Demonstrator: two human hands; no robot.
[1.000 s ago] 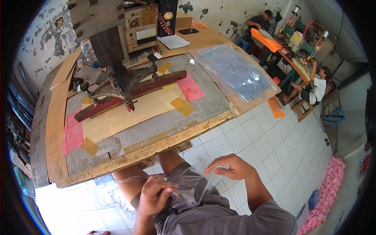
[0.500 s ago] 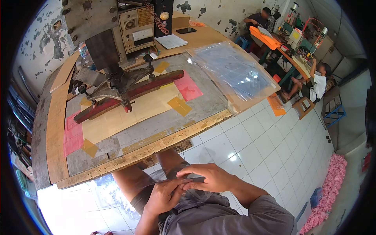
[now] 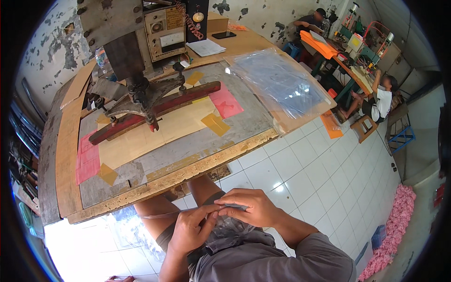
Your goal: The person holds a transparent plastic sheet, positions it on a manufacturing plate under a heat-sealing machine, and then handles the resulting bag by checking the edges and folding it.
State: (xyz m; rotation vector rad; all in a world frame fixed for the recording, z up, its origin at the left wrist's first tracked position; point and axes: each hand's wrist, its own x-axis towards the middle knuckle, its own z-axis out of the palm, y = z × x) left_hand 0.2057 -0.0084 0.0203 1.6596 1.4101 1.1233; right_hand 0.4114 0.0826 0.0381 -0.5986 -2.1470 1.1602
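Over my lap, both hands meet on a thin clear plastic sheet (image 3: 233, 226), which hangs across my thighs. My left hand (image 3: 190, 230) pinches it with thumb and forefinger, and a narrow strip of its edge runs out to the left. Close against that pinch, my right hand (image 3: 253, 207) holds the plastic between its thumb and bent fingers. The fingertips nearly touch, so the exact gripped edge is hidden. Ahead of me is a press with a red bar (image 3: 164, 109) above a cream sheet (image 3: 141, 148) taped to the worktable.
A stack of clear plastic sheets (image 3: 282, 87) lies on a board at the table's right. Paper (image 3: 206, 47) and a phone (image 3: 223, 35) rest at the back. Two people sit at machines far right. Pink material (image 3: 394, 230) is heaped on the tiled floor.
My right hand has tilted down slightly, its fingers closing nearer my left hand. The plastic left of my left hand now shows as a narrow strip. The press has not moved.
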